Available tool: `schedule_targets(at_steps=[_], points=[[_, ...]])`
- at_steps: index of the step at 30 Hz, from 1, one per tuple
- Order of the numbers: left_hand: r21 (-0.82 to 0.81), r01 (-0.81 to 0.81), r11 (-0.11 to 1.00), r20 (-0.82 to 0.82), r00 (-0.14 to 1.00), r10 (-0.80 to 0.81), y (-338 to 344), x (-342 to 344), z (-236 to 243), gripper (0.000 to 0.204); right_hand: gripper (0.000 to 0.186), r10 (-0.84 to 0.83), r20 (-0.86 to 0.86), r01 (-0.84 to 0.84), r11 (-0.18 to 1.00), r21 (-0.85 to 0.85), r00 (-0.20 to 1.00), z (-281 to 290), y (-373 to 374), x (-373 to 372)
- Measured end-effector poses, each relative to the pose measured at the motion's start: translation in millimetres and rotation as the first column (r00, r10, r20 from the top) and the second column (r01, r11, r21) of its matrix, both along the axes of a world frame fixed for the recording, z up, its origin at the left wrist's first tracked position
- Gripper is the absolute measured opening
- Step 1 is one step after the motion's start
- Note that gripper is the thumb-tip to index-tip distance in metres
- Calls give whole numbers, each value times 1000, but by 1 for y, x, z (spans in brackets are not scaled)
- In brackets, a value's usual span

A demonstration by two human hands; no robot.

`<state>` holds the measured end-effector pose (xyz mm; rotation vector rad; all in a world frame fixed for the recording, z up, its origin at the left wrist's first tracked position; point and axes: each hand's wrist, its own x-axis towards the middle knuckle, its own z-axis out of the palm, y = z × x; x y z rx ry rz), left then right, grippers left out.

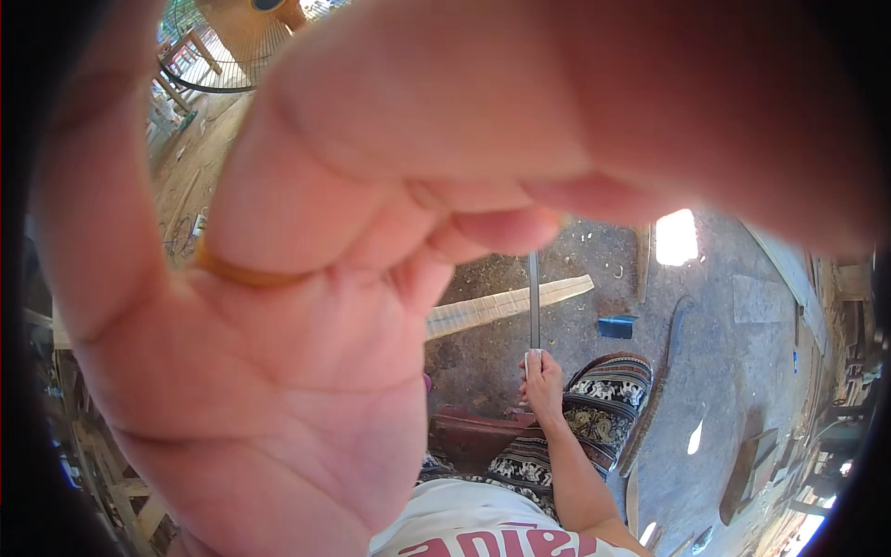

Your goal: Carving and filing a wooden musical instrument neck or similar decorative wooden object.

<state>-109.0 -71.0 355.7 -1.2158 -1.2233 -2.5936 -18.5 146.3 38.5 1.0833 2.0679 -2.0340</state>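
Note:
My left hand (306, 399) is very close to the camera, palm toward it, covering much of the view. Its thumb stands apart, the other fingers bend across to the right, and nothing shows in the palm. A yellow band (251, 273) circles the base of one finger. Lower down, my right hand (543, 381) is closed around the near end of a long, narrow grey metal strip (535, 311). The strip points away from me and passes over a tapered wooden board (510, 302); contact between them cannot be made out. My left hand hides the strip's far end.
A blue block-like piece (616, 326) lies on the concrete floor (575, 255), right of the strip. Farther right is a long curved dark strip (654, 390). A fan (246, 46) stands at the upper left. Timber pieces (756, 473) lie toward the right edge.

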Motion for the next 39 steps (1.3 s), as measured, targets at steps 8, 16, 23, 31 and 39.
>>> schedule_targets(at_steps=[8,16,23,31,39], points=[[35,131,991,61,989,-133,15,-21,-10,67,31,-9,-35,9,1000,-16,999,-14,-3,1],[-1,189,982,101,977,-188,57,-25,-7,67,32,31,18,-31,999,22,999,-10,-10,-3],[-47,352,935,801,572,-176,77,22,-99,12,30,48,-208,-20,991,133,977,-16,-6,-3],[-218,56,974,442,896,47,49,-2,-45,29,28,127,-70,-104,956,275,989,13,-10,-2],[-9,-209,978,24,978,209,1,-5,19,51,26,-268,-593,51,933,-356,759,204,20,-52]])
